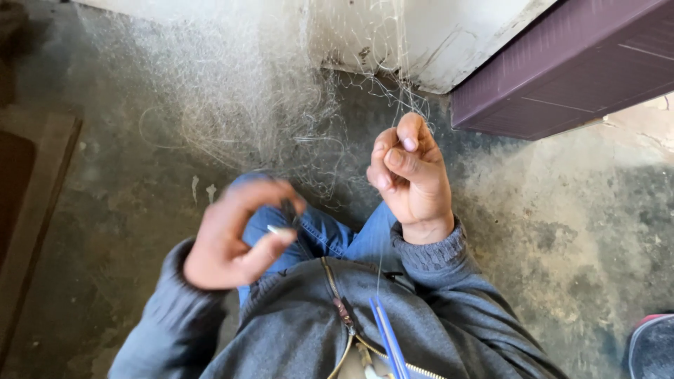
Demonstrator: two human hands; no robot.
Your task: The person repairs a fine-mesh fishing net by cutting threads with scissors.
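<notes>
A fine, pale fishing net (267,105) hangs from the top of the view and spreads over the concrete floor. My right hand (411,175) is raised with thumb and fingers pinched on strands of that net. My left hand (235,235), blurred, is lower and to the left, over my jeans-clad knee (330,235). It grips a small thin tool with a pale tip (279,230) between thumb and fingers. A thin thread (381,260) runs down from the right hand toward my grey zip jacket.
A purple-brown panel (569,67) juts in at the upper right beside a white wall (421,35). A brown wooden board (31,189) lies along the left edge. A dark shoe tip (653,347) shows at the bottom right. A blue rod (388,337) rests against my chest.
</notes>
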